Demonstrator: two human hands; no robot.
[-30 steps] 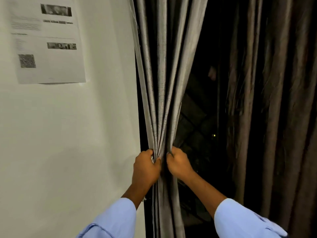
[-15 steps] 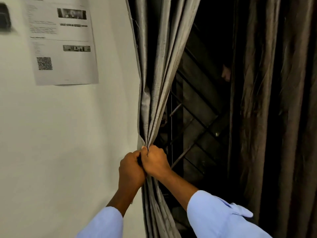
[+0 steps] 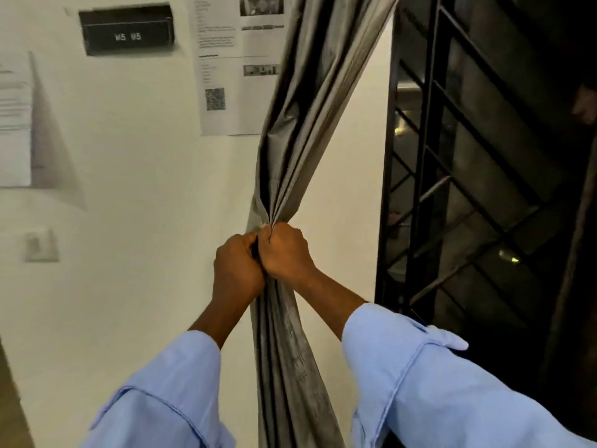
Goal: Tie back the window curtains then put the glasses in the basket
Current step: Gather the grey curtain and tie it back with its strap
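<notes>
A grey curtain (image 3: 318, 101) hangs from the top and is gathered into a tight bunch against the white wall, left of the window. My left hand (image 3: 237, 270) and my right hand (image 3: 286, 248) grip the bunch side by side, knuckles touching, fingers curled round the cloth. Below my hands the curtain falls in loose folds between my blue sleeves. No glasses or basket show in this view.
The window (image 3: 484, 176) on the right is dark behind a black metal grille. On the wall hang a printed sheet (image 3: 226, 69) with a QR code, a black sign (image 3: 126, 32), another paper (image 3: 14, 124) at the far left and a wall switch (image 3: 42, 245).
Both hands have drawn the curtain bunch leftward off the window onto the wall. The grille is now uncovered. My hands have closed together, and the view has swung left.
</notes>
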